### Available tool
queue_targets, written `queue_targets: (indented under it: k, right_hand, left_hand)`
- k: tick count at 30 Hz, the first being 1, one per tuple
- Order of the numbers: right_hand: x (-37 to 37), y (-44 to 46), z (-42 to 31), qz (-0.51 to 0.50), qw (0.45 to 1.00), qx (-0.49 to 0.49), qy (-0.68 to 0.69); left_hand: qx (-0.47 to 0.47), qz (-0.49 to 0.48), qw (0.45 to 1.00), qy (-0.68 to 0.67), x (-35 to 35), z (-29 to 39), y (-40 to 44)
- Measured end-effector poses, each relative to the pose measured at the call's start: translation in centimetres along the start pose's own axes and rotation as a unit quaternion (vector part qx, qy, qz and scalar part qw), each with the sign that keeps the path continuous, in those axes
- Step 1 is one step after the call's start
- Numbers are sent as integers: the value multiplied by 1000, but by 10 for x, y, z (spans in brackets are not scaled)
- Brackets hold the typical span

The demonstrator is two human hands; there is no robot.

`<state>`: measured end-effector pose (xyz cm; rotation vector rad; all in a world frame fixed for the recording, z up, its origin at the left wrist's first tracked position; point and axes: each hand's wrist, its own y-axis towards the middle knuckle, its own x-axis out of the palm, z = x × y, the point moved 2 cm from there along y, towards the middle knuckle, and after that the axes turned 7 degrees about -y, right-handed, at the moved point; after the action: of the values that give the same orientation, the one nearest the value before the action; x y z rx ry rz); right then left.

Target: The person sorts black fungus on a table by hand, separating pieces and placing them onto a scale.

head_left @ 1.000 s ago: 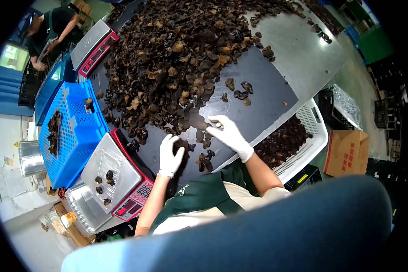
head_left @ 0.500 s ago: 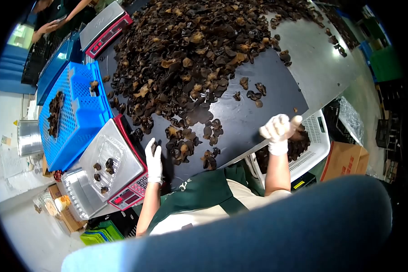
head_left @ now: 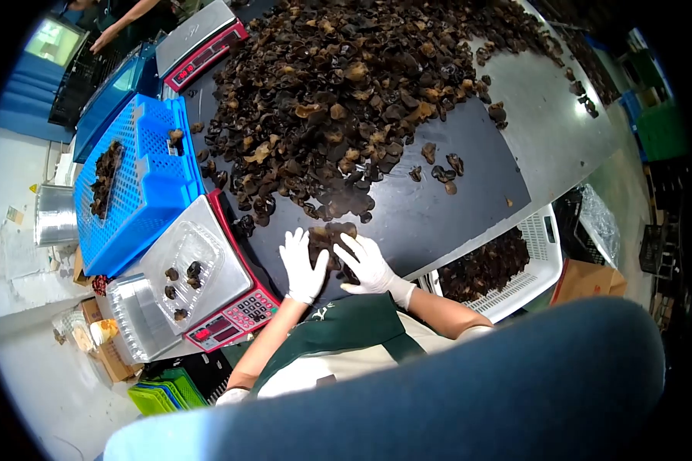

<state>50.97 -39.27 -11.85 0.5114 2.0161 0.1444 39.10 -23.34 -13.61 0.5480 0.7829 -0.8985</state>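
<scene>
Two spread hands [head_left: 303, 269] [head_left: 369, 266], earlier apart, now touch a fungus clump [head_left: 332, 237] from both sides without clasping it.

Metal table [head_left: 550, 115] w/ a dark flat sheet [head_left: 454, 215] over its near part; bare metal shows at far R, w/ a bright glare spot. Lg heap [head_left: 331, 100] of dark brown, fungus-like pcs covers much of the sheet & spills onto the metal. A few loose pcs [head_left: 450, 187] sit close together on the sheet, R of the heap; tiny scrap [head_left: 509, 203] nr the sheet's R corner. Sm. pile [head_left: 331, 237] lies nr front edge, just this side of the lg heap. Stragglers [head_left: 577, 88] nr the metal's R edge.
</scene>
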Motion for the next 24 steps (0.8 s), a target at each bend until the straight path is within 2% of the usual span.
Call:
queue_targets:
  k: [2, 3, 6, 7, 8, 12, 14, 16, 18, 19, 22, 24]
  right_hand:
    - [10, 13, -3, 6, 999, 7, 42]
    - [4, 22, -8, -17, 999, 5, 39]
    - [14, 35, -10, -7, 998, -21, 62]
    - [18, 39, -11, 12, 996, -11, 92]
    - [25, 42, -11, 38, 992, -3, 116]
    - [42, 61, -28, 105, 973, 28, 204]
    - [29, 80, -52, 137, 964, 14, 226]
    - [11, 107, -84, 152, 958, -26, 240]
    - [-1, 138, -119, 138, 957, -64, 248]
    - [-6, 155, -140, 142, 954, -95, 248]
    - [8, 206, -193, 66, 944, -160, 282]
    - [30, 232, -222, 55, 942, -190, 270]
  left_hand:
    - [33, 54, 992, -107, -2, 11, -10]
    - [22, 52, 983, -175, -3, 12, -11]
    - [-50, 83, 973, -207, 1, 15, -13]
    - [-63, 114, 966, -222, 2, 17, -9]
    - [-125, 130, 944, -277, 4, 18, -6]
    - [-142, 177, 908, -354, 0, 5, 5]
    - [-157, 182, 878, -413, -36, 16, 9]
    - [-135, 207, 886, -393, -88, 28, 8]
    - [-69, 290, 891, -342, -135, 28, 5]
    - [-80, 292, 877, -372, -160, 23, 1]
    - [-69, 322, 877, -350, -224, -22, -13]
    - [-60, 365, 904, -213, -255, -59, -26]
